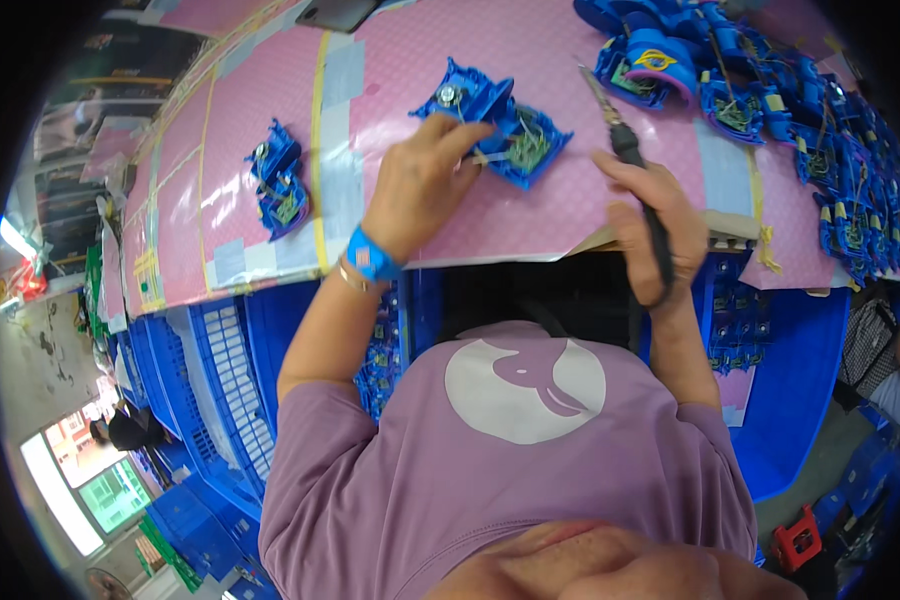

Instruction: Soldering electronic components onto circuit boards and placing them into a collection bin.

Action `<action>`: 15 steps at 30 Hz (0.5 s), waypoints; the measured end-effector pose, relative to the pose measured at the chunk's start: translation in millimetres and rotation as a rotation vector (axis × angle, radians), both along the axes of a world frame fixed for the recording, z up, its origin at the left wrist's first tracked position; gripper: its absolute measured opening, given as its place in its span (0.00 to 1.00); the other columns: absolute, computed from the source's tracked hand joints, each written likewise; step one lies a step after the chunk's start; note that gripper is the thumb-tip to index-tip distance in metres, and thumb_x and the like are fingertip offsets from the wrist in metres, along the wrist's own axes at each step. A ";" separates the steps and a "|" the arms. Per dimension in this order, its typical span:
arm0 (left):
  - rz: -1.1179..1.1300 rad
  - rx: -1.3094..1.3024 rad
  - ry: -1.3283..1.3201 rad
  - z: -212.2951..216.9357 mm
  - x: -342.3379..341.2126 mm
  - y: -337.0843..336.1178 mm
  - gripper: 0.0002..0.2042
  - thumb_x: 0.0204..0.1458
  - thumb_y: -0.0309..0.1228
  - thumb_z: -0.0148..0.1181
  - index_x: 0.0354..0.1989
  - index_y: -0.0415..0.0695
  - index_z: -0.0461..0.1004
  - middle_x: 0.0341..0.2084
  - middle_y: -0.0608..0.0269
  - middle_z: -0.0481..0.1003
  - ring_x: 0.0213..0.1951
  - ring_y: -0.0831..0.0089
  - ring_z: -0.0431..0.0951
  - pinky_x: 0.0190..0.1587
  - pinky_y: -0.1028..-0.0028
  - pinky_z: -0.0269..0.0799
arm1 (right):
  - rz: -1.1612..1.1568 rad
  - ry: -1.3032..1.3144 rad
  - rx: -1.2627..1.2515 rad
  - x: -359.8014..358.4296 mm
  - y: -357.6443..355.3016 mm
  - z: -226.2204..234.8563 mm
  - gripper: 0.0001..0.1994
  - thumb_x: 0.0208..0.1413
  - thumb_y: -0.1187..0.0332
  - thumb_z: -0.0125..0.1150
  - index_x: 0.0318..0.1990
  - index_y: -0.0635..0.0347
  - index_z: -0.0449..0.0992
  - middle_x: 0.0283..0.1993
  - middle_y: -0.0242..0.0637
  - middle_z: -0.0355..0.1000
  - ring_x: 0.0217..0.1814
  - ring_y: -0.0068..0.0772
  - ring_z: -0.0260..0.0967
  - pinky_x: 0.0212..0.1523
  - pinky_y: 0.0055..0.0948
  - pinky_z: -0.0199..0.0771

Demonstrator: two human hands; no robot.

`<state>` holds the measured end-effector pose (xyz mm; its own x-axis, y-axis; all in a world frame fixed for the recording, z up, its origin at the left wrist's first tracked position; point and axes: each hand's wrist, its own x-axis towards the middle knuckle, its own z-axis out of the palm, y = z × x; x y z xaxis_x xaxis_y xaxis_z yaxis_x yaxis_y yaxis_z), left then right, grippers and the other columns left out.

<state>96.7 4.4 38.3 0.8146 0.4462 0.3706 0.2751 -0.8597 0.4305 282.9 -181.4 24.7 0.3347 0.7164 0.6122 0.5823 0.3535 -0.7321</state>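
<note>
My left hand, with a blue band at the wrist, has its fingers curled at the near edge of an opened blue plastic housing. The fingertips grip that edge; whether a thin wire is also between them I cannot make out. A green circuit board with wires shows in the housing's right half, and a round silvery part sits in its left half. My right hand is closed round the black handle of a soldering iron. The iron's metal tip points up and away, apart from the housing.
Another opened blue housing lies to the left on the pink-covered table. Many more blue housings are heaped at the right. A dark flat device lies at the far edge. Blue crates stand below the table's near edge.
</note>
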 end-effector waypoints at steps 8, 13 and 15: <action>0.152 -0.288 -0.117 -1.1 -67.2 -47.1 0.18 0.42 0.21 0.71 0.45 0.43 0.80 0.41 0.62 0.79 0.18 0.79 0.67 0.21 0.78 0.64 | 0.201 -0.213 -0.154 -63.5 23.0 -18.6 0.35 0.44 0.67 0.78 0.61 0.62 0.68 0.64 0.53 0.68 0.66 0.53 0.67 0.64 0.42 0.67; 0.093 -0.570 -0.148 -2.3 -73.7 -34.6 0.13 0.46 0.24 0.71 0.42 0.41 0.81 0.41 0.64 0.79 0.17 0.87 0.59 0.19 0.82 0.56 | 0.128 -0.121 -0.119 -71.4 27.2 -19.0 0.36 0.42 0.70 0.77 0.61 0.60 0.68 0.63 0.53 0.69 0.64 0.53 0.68 0.62 0.41 0.68; 0.055 -0.367 -0.172 -10.2 -69.3 -33.6 0.12 0.47 0.25 0.72 0.41 0.41 0.81 0.39 0.63 0.79 0.18 0.84 0.63 0.20 0.80 0.59 | 0.129 -0.128 -0.106 -71.4 27.4 -18.4 0.36 0.40 0.72 0.77 0.61 0.59 0.69 0.60 0.51 0.71 0.61 0.54 0.69 0.60 0.42 0.70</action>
